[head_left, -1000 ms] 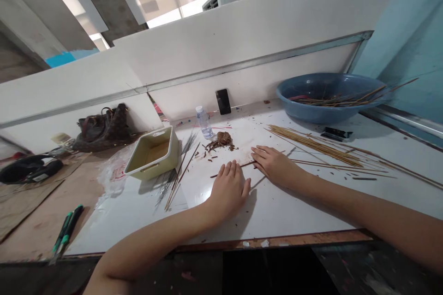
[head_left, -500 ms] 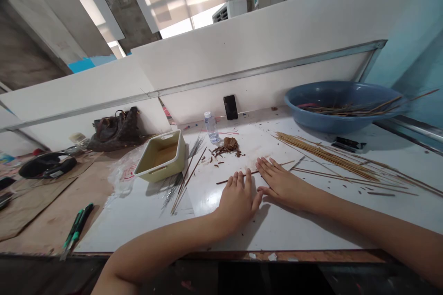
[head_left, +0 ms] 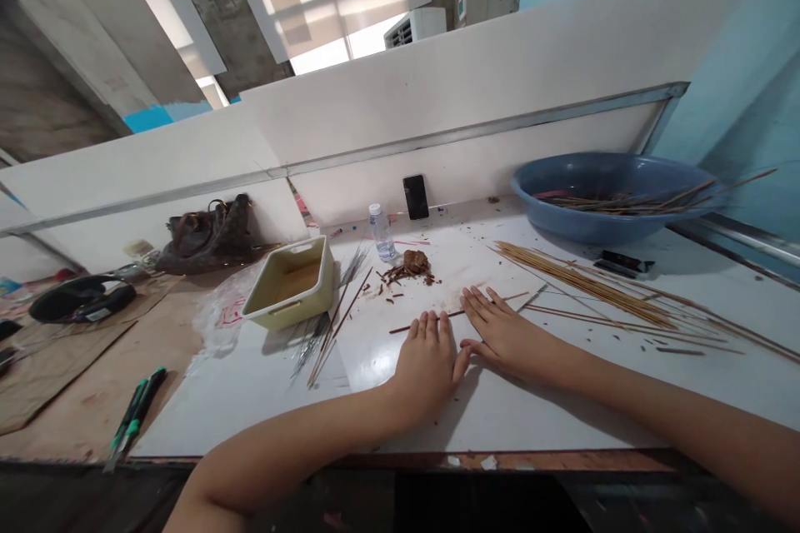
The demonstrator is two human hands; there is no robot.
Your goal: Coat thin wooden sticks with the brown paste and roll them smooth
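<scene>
My left hand (head_left: 429,360) and my right hand (head_left: 503,331) lie flat, palms down, side by side on the white tabletop (head_left: 500,400), thumbs nearly touching. A thin brown stick (head_left: 403,327) runs just beyond and under the fingertips of both hands. Past the stick sits a brown lump of paste (head_left: 414,262) with crumbs around it. Neither hand grips anything.
A cream tray (head_left: 288,283) stands left of the hands, with thin sticks (head_left: 330,325) beside it. A long bundle of bamboo sticks (head_left: 587,283) lies right, a blue basin (head_left: 600,196) behind. A small bottle (head_left: 381,231), phone (head_left: 416,196), bag (head_left: 209,235) and green cutters (head_left: 131,416) also appear.
Both hands have drawn closer together, thumbs now almost meeting, and slid a little across the stick. The camera view has shifted slightly.
</scene>
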